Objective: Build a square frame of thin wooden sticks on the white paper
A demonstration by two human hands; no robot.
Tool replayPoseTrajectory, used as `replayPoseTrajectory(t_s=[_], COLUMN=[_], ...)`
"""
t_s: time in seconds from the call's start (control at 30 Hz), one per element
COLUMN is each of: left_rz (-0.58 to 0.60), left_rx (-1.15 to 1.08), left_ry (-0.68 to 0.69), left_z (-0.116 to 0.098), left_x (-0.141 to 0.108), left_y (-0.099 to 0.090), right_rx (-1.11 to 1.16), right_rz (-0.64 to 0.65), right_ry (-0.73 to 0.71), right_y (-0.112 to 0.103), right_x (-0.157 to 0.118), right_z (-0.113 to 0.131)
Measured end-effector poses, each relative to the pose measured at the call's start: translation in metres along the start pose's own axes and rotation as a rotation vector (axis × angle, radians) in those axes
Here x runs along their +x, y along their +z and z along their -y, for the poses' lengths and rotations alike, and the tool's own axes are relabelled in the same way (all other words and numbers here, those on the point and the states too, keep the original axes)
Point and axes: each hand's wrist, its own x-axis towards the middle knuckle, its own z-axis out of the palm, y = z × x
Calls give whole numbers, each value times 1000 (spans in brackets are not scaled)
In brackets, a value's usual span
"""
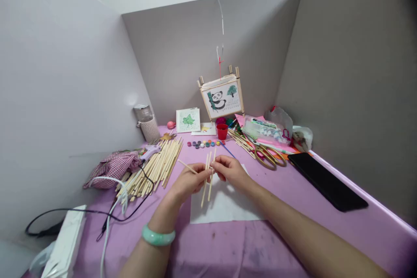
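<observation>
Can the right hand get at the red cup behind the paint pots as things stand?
Probably yes. The right hand is busy pinching sticks together with the left hand, but past its fingers only a thin blue brush lies before the red cup.

Both forearms are bare, no sleeves in view — a smooth pale-green jade-like bangle (158, 236) circles the left wrist, lower centre of frame.

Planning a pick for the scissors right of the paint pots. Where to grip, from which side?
Judging by pose: the scissors lie flat on the purple table, gold handle loops toward the camera, blades running back under the stick bundle. Take the loops, coming from above on the near side; both hands are busy with sticks.
</observation>
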Motion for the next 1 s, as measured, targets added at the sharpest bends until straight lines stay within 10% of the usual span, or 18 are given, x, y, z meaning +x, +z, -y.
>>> replayPoseTrajectory(t_s=[0.3, 0.7, 1.0], left_rz=[-377, -429, -74], left_rx=[-198, -196, -96], left_ry=[146, 162, 58], left_z=[1, 3, 2], left_x=[0, 0, -7], left_y=[-27, -33, -16], right_rx=[-250, -1104, -232], right_rz=[216, 171, -13], right_ry=[430, 263, -24], right_y=[16, 43, 23], right_x=[-2, 16, 15], right_z=[4, 8, 14])
